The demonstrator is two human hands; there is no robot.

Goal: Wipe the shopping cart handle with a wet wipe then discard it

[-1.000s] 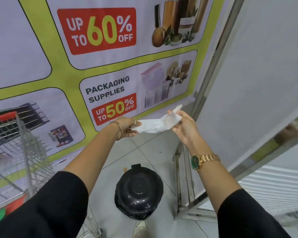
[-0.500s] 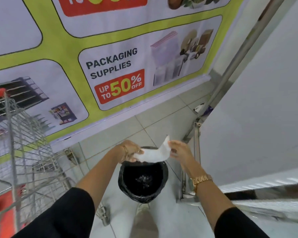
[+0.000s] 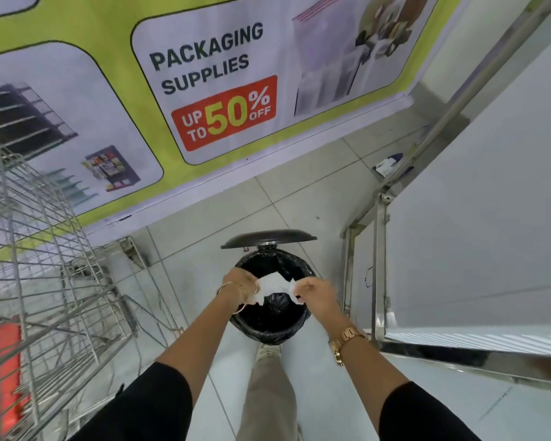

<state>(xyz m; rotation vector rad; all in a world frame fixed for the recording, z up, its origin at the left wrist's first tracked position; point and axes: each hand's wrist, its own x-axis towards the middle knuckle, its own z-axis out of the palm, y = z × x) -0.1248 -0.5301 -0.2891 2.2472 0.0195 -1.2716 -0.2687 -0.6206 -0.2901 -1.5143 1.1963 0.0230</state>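
Note:
A crumpled white wet wipe (image 3: 273, 286) is stretched between my two hands, right over the mouth of a black pedal bin (image 3: 269, 326). My left hand (image 3: 237, 284) pinches its left end and my right hand (image 3: 315, 292) pinches its right end. The bin is lined with a black bag and its lid (image 3: 268, 239) stands raised behind the opening. My foot (image 3: 266, 353) rests at the bin's near side. The wire shopping cart (image 3: 42, 275) stands at the left; its handle is out of view.
A banner wall (image 3: 204, 90) with "PACKAGING SUPPLIES" closes off the far side. A steel-framed white panel (image 3: 458, 249) stands to the right of the bin. Some litter (image 3: 388, 162) lies in the far right corner. The floor is pale tile.
My head has tilted down and both hands have dropped with the wipe from chest height to just above the bin. The bin's lid, shut a second ago, now stands raised.

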